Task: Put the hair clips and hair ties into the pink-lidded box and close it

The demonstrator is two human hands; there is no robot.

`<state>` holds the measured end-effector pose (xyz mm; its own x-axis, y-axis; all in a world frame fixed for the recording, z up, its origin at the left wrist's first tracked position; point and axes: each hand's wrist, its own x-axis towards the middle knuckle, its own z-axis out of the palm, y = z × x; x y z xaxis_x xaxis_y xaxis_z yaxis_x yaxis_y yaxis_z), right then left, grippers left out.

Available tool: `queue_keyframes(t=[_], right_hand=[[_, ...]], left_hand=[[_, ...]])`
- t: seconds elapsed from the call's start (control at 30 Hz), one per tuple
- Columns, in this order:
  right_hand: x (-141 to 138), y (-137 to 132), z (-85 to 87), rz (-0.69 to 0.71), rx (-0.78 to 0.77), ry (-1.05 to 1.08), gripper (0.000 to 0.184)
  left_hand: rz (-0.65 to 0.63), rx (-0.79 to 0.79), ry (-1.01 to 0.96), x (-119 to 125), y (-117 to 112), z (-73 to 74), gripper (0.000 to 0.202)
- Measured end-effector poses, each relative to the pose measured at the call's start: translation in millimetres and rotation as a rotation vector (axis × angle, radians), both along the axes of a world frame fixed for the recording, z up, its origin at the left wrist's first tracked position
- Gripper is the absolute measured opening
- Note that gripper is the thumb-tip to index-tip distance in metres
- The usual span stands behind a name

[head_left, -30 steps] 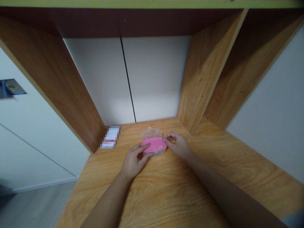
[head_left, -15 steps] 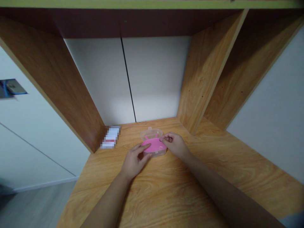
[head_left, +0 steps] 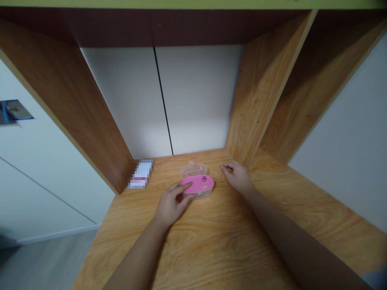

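An oval clear plastic box (head_left: 203, 195) rests on the desk with a flat pink surface (head_left: 195, 183) across its top. Its clear lid (head_left: 192, 170), with pink parts, lies open behind it. My left hand (head_left: 170, 204) grips the box's left end, fingers on the pink surface and thumb along the front side. On the pink lie small dark rings (head_left: 204, 178) and a pale ring (head_left: 205, 187). To the right of the box, my right hand (head_left: 238, 177) is held with curled fingers; anything between its fingertips is too small to make out. Tiny pale pieces (head_left: 216, 175) lie between it and the box.
A blurred-out white rectangular item (head_left: 141, 174) lies at the desk's back left. Wooden side panels (head_left: 242, 117) and a white back wall (head_left: 193, 96) enclose the desk (head_left: 205, 245). A shelf (head_left: 121, 28) hangs overhead.
My right hand has drawn away from the pink surface to the right. The dark rings and the pale pieces beside the box now show. My left hand has stayed in place.
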<state>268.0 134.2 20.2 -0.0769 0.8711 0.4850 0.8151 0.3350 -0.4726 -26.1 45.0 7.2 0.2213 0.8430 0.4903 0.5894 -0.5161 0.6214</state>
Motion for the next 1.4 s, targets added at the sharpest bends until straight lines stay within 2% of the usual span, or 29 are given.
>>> queue_keyframes(t=[0.13,0.27,0.43,0.83,1.4], right_hand=[[30.5,13.7,-9.4,-0.020,-0.048,-0.100,0.024],[38.4,16.6,-16.4,0.001,-0.094,-0.157,0.020],[34.8,15.9,-21.1,0.014,-0.119,-0.176,0.016],[8.7,10.7,-17.9,0.077,-0.111,-0.120,0.016],[2.1,4.5,-15.2,0.027,-0.104,-0.100,0.012]], left_hand=[[-0.005,-0.016,0.005,-0.3,0.6,-1.6,0.038],[-0.011,-0.026,0.012,0.0,0.6,-0.1,0.039],[-0.012,-0.025,0.017,0.0,-0.7,2.7,0.038],[-0.016,-0.025,0.007,0.4,0.1,0.8,0.039],[-0.025,-0.022,0.004,0.1,0.7,-0.1,0.039]])
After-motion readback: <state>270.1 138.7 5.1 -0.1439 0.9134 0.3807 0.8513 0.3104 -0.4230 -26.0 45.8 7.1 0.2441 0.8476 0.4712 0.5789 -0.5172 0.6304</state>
